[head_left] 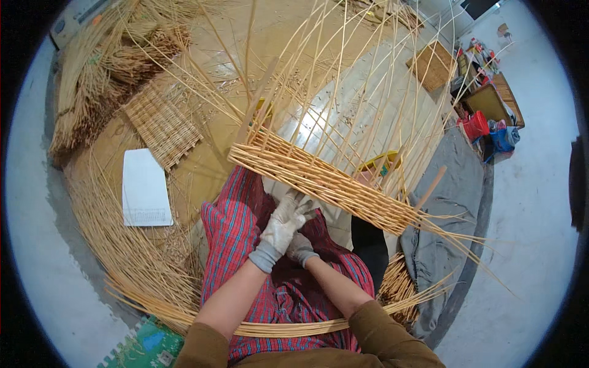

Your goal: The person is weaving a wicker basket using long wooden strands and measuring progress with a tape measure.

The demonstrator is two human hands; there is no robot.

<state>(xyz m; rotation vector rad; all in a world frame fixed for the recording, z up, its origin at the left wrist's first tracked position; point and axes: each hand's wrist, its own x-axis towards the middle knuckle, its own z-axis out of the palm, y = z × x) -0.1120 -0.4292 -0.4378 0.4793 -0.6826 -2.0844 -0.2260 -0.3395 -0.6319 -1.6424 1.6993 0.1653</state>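
A partly woven wicker basket [319, 178] stands in front of my knees, slanting down to the right, with long rods rising from its woven band. My left hand [283, 222], in a pale work glove, lies over my lap with its fingers stretched toward the basket's near side. Its fingertips are close below the weave; I cannot tell whether they touch it. Tucked partly behind it is my right hand [300, 248], in a grey glove, its fingers hidden. A bundle of long wicker rods [294, 329] lies across my lap, over a red checked cloth [230, 239].
On the left lie a flat woven panel [162, 126], a white sheet of paper [146, 190] and heaps of loose rods [116, 251]. A large rod bundle [104, 86] sits farther back. To the right are a grey cloth [438, 245] and a red bucket [474, 126].
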